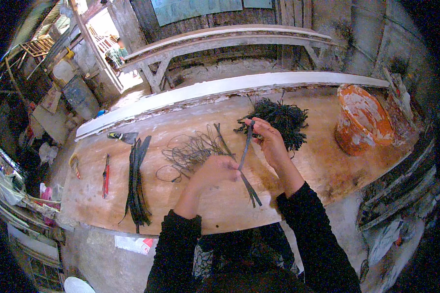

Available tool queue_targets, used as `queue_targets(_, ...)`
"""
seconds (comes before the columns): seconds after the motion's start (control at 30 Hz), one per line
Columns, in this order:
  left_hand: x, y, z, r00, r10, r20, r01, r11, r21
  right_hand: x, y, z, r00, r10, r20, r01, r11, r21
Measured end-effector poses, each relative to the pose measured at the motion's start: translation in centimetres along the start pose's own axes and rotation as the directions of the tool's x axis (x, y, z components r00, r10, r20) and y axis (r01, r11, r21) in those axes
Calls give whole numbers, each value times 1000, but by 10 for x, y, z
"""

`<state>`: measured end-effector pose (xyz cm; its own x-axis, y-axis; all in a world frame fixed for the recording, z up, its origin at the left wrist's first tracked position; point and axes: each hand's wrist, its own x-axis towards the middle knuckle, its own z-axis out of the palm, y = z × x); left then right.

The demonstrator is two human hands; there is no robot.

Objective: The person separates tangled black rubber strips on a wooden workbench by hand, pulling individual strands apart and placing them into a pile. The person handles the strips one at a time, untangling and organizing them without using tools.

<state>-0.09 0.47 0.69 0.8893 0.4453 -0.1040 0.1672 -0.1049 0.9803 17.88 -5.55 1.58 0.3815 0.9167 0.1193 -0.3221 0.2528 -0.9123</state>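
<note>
Both my hands work on thin black strips (246, 155) above the middle of the wooden table. My left hand (220, 168) is closed on them around the middle; their lower ends fan out below it. My right hand (269, 136), higher up and farther right, pinches the upper end between thumb and fingers. Under and beyond my left hand lies a loose tangle of thin dark wire (183, 152). Just behind my right hand sits a pile of short black tied strips (286, 117). To the left, a bundle of long black strips (138, 188) lies flat.
Red-handled pliers (106, 180), a small curved tool (74, 165) and a dark flat-bladed tool (123, 137) lie on the table's left side. An orange bucket (347, 132) smeared white stands at the right. A long white board (205, 90) runs along the far edge.
</note>
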Motion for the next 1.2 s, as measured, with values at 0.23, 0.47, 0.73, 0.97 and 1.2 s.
queue_targets(0.23, 3, -5, -3, 973, -40, -228, -26, 959, -281, 3, 7, 0, 959, -257, 120, 283, 883, -374)
queue_targets(0.47, 4, -7, -11, 944, -86, -318, -114, 821, -560, -10, 16, 17, 834, -352, 425, 539, 685, -489)
queue_targets(0.73, 4, -14, -14, 946, -98, -310, -141, 735, -663, -17, 17, 28, 700, -418, 579, 714, 431, -552)
queue_targets(0.97, 6, -21, -13, 973, -76, -219, -123, 631, -766, -22, 18, 29, 701, -472, 534, 711, 415, -567)
queue_targets(1.2, 3, -13, -7, 963, -59, -262, -162, 651, -742, -22, 29, 33, 883, -408, 233, 469, 794, -386)
